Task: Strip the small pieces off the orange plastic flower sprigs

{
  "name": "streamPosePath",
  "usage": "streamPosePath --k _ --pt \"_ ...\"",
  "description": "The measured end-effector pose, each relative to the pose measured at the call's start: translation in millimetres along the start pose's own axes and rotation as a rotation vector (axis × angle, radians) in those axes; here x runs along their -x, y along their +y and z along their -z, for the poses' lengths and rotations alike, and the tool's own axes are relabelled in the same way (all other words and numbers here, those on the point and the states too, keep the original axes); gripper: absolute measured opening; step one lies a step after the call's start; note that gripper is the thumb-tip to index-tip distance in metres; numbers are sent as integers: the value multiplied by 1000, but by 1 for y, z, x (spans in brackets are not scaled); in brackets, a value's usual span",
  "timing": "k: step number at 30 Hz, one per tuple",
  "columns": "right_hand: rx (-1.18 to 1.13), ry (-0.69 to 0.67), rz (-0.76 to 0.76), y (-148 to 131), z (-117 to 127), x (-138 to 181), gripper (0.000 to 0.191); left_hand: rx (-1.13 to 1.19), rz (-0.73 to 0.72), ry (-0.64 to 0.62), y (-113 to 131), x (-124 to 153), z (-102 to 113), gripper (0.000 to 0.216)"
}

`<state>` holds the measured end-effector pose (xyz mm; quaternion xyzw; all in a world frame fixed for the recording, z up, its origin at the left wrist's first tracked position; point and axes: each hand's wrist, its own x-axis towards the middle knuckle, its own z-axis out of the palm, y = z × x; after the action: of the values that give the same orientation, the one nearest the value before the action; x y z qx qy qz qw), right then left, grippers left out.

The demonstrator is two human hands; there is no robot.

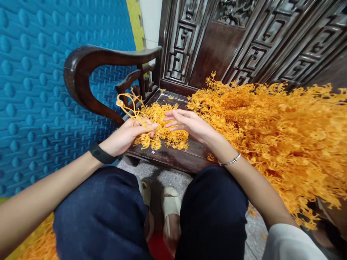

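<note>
My left hand [125, 136] is closed on a thin orange plastic sprig [129, 104] whose bare stems curl up and to the left. My right hand [189, 124] hovers just to its right, fingers stretched out and pointing left, holding nothing I can see. Both hands are above a small pile of orange plastic bits [162, 130] lying on the dark wooden chair seat [176, 159]. A black band is on my left wrist and a thin metal bangle on my right.
A big heap of orange plastic sprigs [282, 133] covers the seat's right side. The curved armrest [89, 68] and carved chair back [233, 39] rise behind. A blue foam mat [35, 90] lines the left wall. My knees and sandals are below.
</note>
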<state>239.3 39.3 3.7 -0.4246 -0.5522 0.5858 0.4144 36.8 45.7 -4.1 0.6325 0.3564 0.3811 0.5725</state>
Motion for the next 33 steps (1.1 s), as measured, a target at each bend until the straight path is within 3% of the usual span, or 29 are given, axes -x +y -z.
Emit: streamPosePath --k 4,7,11,18,25,29,31,33 --pt "63 -223 -84 2 -10 0 29 -34 13 -76 3 3 0 25" --pt "59 -171 -31 3 -9 0 20 -55 18 -81 2 2 -1 26" --pt "-46 -77 29 5 -8 -2 22 -72 13 -82 4 2 -5 24" --pt "88 -68 111 6 -12 -3 22 -121 25 -121 3 5 0 24" --pt "191 170 204 11 0 -10 15 -82 142 -41 1 11 10 23" --pt "96 617 192 24 35 -13 16 -107 151 -44 4 21 20 26" --pt "90 685 169 32 51 -14 12 -137 129 7 3 25 28 27" --pt "117 659 170 39 58 -20 13 -137 105 70 0 27 35 26"
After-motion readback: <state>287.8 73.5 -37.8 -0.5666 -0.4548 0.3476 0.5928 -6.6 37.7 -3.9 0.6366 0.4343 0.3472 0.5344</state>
